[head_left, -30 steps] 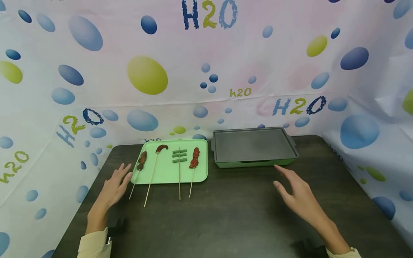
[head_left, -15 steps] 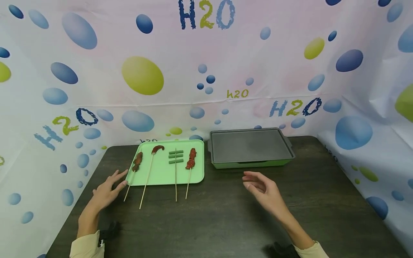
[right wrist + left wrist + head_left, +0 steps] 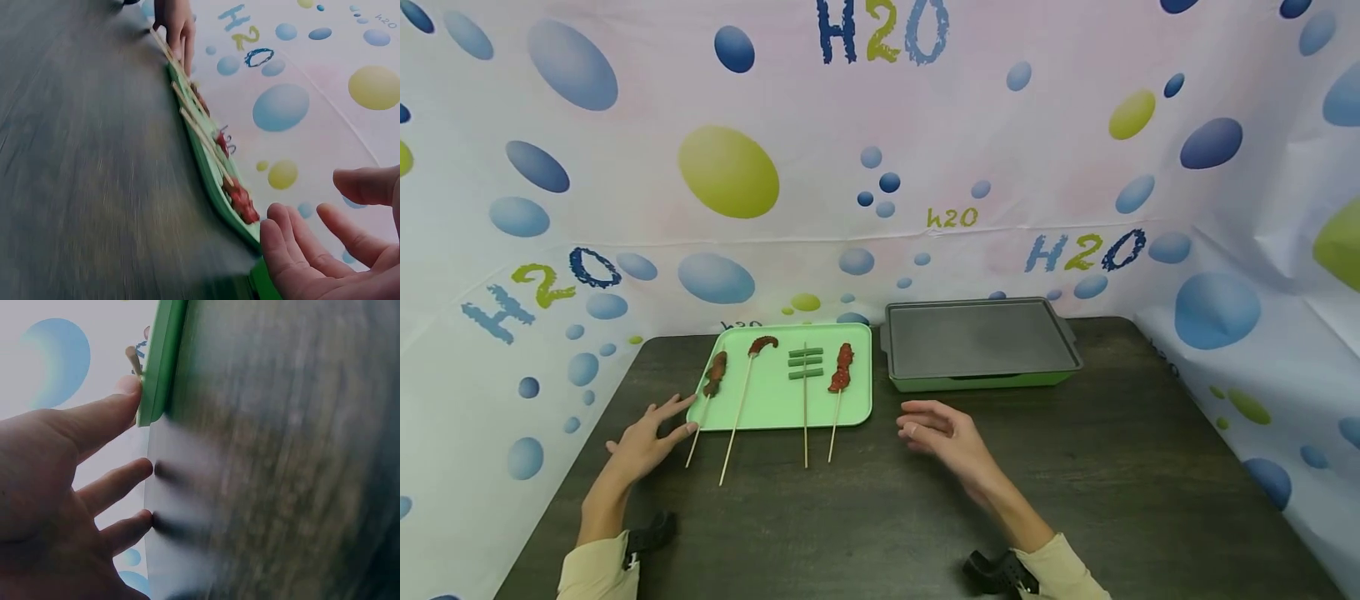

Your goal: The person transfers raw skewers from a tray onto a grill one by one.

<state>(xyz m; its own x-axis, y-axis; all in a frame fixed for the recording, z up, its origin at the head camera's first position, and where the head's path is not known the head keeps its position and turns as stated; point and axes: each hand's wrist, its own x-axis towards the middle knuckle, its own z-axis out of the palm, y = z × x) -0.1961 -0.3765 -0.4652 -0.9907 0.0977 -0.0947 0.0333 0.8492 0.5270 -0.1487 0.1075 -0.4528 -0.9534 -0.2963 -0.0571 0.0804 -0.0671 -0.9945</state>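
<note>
A light green tray (image 3: 778,396) on the dark table carries skewers side by side: brown meat (image 3: 715,373), a curled tentacle (image 3: 763,343), green stalk pieces (image 3: 806,362) and red meat (image 3: 842,371). Their sticks overhang the near rim. At the tray's near left corner is my left hand (image 3: 643,442), fingers spread; in the left wrist view its thumb (image 3: 109,419) touches the green rim beside a stick end. My right hand (image 3: 951,442) hovers right of the tray's near corner, fingers loosely bent and nothing in them, as the right wrist view also shows.
A grey flat-topped grill pan (image 3: 981,337) with a green base stands at the back right, close beside the tray. Behind the table (image 3: 850,533) hangs a white curtain (image 3: 820,108) printed with coloured dots and lettering. Black wrist mounts sit at both sleeves.
My right hand has swept left, from in front of the grill pan toward the tray. My left hand has come down to the tray's near left corner.
</note>
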